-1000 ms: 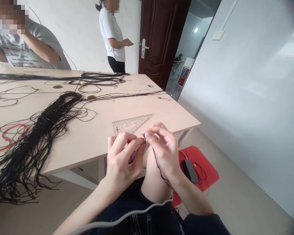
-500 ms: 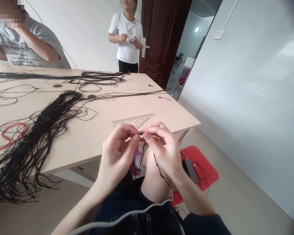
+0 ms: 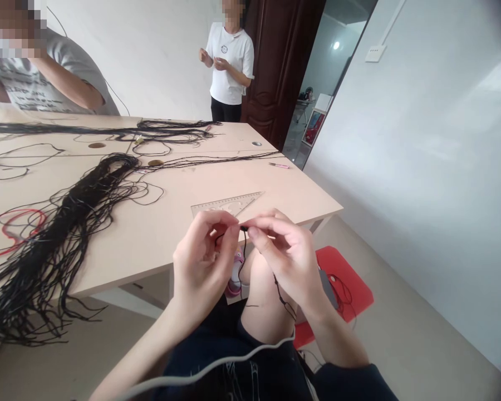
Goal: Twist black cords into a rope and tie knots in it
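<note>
My left hand and my right hand meet above my lap, just off the table's front edge. Between their fingertips is a black cord, pinched from both sides, with a short thick knotted part showing in the gap. One strand drops from there toward my knee. A knotted length of the cord runs down past my right palm to a loop near my thigh. What lies inside the curled fingers is partly hidden. Just beyond my hands a clear set square lies on the table.
A thick bundle of black cords spreads over the left of the table, beside a red cord. More black cords, a pink pen and a tape roll lie farther back. A red stool stands right. Two people are beyond the table.
My hands have shifted slightly apart, showing more of the knotted part, and a cord end now shows over my thigh. The standing person has moved a little right.
</note>
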A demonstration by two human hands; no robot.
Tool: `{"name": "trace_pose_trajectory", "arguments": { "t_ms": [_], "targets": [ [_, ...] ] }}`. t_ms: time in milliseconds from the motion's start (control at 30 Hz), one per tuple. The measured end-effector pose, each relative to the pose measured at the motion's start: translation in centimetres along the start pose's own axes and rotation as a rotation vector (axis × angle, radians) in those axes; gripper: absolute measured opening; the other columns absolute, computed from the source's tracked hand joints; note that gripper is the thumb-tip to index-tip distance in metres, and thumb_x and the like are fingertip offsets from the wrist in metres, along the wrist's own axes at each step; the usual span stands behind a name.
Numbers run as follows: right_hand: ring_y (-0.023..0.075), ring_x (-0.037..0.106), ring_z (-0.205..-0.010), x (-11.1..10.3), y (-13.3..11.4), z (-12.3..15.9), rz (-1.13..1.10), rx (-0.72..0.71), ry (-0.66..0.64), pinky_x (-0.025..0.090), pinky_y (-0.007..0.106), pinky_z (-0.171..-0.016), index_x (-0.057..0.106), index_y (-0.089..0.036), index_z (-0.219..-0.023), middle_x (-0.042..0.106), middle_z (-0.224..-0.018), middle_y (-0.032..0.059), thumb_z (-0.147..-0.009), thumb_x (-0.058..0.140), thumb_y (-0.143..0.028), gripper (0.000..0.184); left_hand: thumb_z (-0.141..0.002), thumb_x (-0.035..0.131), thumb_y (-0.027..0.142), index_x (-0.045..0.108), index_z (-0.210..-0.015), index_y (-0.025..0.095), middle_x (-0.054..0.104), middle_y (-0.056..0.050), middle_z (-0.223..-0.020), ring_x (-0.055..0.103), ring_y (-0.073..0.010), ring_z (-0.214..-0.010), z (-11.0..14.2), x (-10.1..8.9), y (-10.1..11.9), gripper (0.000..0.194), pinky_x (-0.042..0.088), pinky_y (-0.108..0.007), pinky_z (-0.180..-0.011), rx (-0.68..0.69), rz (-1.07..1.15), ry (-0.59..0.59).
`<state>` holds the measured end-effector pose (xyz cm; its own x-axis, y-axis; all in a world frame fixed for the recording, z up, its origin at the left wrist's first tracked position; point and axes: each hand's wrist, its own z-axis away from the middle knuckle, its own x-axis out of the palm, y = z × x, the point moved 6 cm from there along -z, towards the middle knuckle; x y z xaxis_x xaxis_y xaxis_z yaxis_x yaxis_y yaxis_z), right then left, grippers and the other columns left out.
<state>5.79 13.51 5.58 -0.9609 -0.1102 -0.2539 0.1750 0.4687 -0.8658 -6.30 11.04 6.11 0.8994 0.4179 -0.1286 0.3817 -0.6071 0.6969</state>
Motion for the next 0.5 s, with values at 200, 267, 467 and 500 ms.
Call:
{"name": "trace_pose_trajectory", "arguments": {
  "t_ms": [200, 267, 467, 500],
  "targets": [
    [0.0129, 0.062, -0.073, -0.26, 0.12, 0.03, -0.046, 0.012, 0.027, 0.047, 0.025, -0.066, 0.066, -0.022, -0.080, 0.065, -0.081, -0.0010, -0.080, 0.057, -0.031, 0.013, -0.079, 0.055, 0.012, 0.054, -0.081, 0.018, 0.054, 0.002, -0.071, 0.051, -0.0049, -0.060, -0.24, 0.02, -0.29, 0.006, 0.044, -0.014, -0.051, -0.076, 0.177, -0.046],
    [0.0125, 0.061, -0.069, -0.28, 0.17, 0.00, -0.050, 0.020, 0.026, 0.045, 0.025, -0.063, 0.066, -0.022, -0.078, 0.065, -0.078, -0.0011, -0.080, 0.057, -0.031, 0.013, -0.078, 0.057, 0.013, 0.054, -0.081, 0.018, 0.054, 0.001, -0.070, 0.050, -0.0056, -0.059, -0.24, 0.06, -0.33, 0.007, 0.044, -0.015, -0.050, -0.089, 0.210, -0.039],
    [0.0118, 0.060, -0.067, -0.40, 0.19, -0.04, -0.084, 0.027, 0.010, 0.043, 0.024, -0.058, 0.066, -0.021, -0.077, 0.065, -0.078, -0.0007, -0.079, 0.058, -0.032, 0.013, -0.076, 0.059, 0.014, 0.053, -0.079, 0.019, 0.054, 0.001, -0.070, 0.052, -0.0063, -0.060, -0.49, 0.18, -0.36, 0.008, 0.044, -0.015, -0.049, -0.090, 0.248, -0.037],
    [0.0116, 0.059, -0.067, -0.42, 0.20, -0.03, -0.093, 0.029, 0.009, 0.043, 0.024, -0.058, 0.066, -0.021, -0.077, 0.065, -0.078, -0.0007, -0.078, 0.059, -0.032, 0.013, -0.076, 0.059, 0.014, 0.053, -0.079, 0.019, 0.054, 0.001, -0.070, 0.052, -0.0062, -0.060, -0.56, 0.22, -0.37, 0.008, 0.045, -0.015, -0.049, -0.089, 0.250, -0.043]
  ]
}}
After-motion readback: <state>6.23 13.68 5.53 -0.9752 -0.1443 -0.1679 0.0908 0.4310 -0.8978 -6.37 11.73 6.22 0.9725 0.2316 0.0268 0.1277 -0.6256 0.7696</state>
